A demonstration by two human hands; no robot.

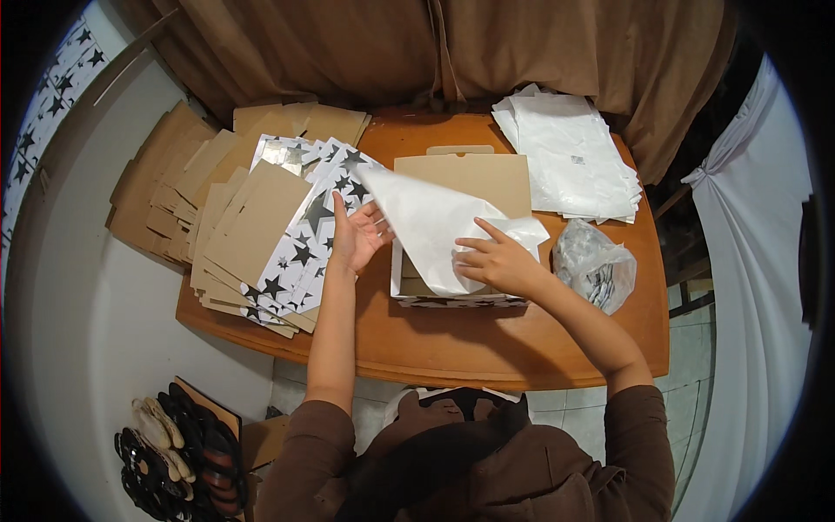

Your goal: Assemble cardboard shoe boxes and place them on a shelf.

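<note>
A large white sheet (pixel 426 222), perhaps paper or thin plastic, slants above an opened cardboard box (pixel 470 167) with star-printed sides. My right hand (pixel 497 261) is on the sheet's right part with the fingers spread over it, and it seems to grip the sheet; the thumb is not clearly seen. Beside the sheet's left edge, my left hand (pixel 358 239) is open, thumb raised and fingers apart. The sheet's upper left corner is blurred and stands off the box. Much of the box's inside is hidden beneath it.
Flat star-printed cardboard pieces (pixel 291 248) overlap at the left, with plain brown cardboard stacks (pixel 165 178) beyond. A pile of white sheets (pixel 570 157) lies at the back right. Nearer is a clear plastic bag (pixel 596 265) with small contents. Shoes (pixel 178 444) stand below, left of the table (pixel 435 352).
</note>
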